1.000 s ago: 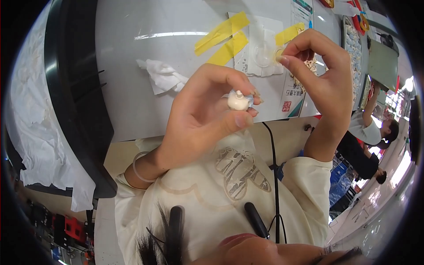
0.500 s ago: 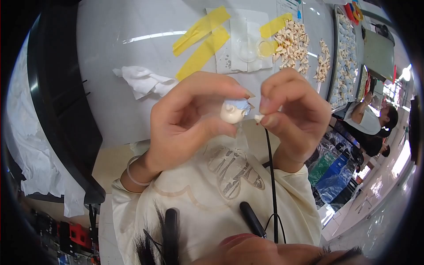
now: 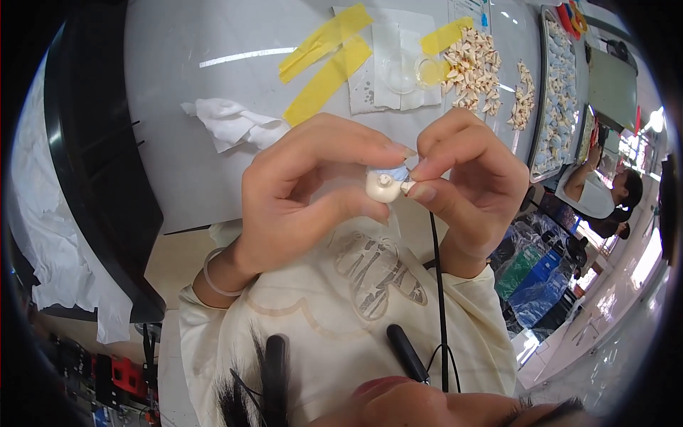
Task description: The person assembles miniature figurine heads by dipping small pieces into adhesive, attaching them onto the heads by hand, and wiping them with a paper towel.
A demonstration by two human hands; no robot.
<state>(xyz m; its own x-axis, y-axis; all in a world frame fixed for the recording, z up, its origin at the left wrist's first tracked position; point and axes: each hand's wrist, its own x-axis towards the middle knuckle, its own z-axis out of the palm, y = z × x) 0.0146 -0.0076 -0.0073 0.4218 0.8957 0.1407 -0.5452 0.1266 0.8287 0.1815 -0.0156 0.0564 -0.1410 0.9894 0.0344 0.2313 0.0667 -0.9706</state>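
My left hand [image 3: 306, 171] pinches a small doll head [image 3: 383, 186], cream below with light blue on top, between thumb and forefinger. Opposite it, my right hand [image 3: 469, 178] is closed on a tiny cream-coloured piece [image 3: 408, 187] held in the fingertips. That piece meets the right side of the doll head, and the fingers of both hands nearly touch. Most of the small piece is hidden by my right fingertips. Both hands are raised above the near edge of the table.
Many small cream pieces [image 3: 473, 67] lie in a pile, with a smaller pile [image 3: 523, 96] beside it. A tray of light blue parts [image 3: 555, 99] stands at right. Yellow tape [image 3: 327, 78], a clear round dish [image 3: 400, 75] and a white cloth [image 3: 238, 124] are on the table. Another person [image 3: 601, 192] sits at right.
My right hand has moved left, bringing the tiny piece from a small gap up against the doll head. The doll head has turned slightly and shifted a little to the right.
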